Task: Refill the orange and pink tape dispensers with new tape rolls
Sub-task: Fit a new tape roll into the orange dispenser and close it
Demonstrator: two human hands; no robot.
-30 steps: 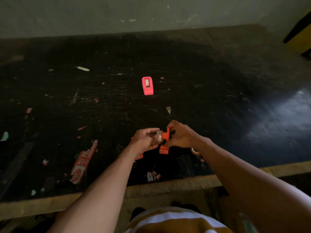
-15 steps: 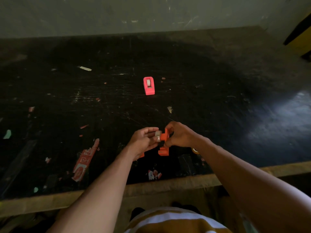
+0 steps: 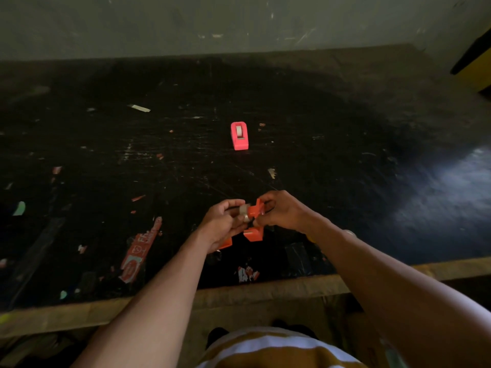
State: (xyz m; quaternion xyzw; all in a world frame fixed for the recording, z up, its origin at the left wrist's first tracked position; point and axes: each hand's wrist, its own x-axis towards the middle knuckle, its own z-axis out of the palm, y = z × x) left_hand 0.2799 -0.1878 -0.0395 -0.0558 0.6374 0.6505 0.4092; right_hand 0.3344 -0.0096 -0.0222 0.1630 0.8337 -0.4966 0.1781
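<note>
My left hand (image 3: 221,221) pinches a small clear tape roll (image 3: 244,211) between thumb and fingers. My right hand (image 3: 281,211) grips a small orange dispenser part (image 3: 255,207) and holds it against the roll, just above the table. Below the hands the orange dispenser body (image 3: 253,233) rests on the table, and another orange bit (image 3: 225,243) shows under my left wrist. The pink tape dispenser (image 3: 240,135) stands alone farther back, a tape roll showing in its slot.
The black scratched table (image 3: 345,155) carries torn red label scraps (image 3: 138,251) at the front left and small paper bits. A roll-like ring (image 3: 349,233) peeks out behind my right forearm. The wooden front edge (image 3: 265,290) runs below my arms. A wall stands behind.
Both hands stay together over the orange body, with the roll and orange part pressed slightly closer. The camera has shifted a little; the pink dispenser has not moved.
</note>
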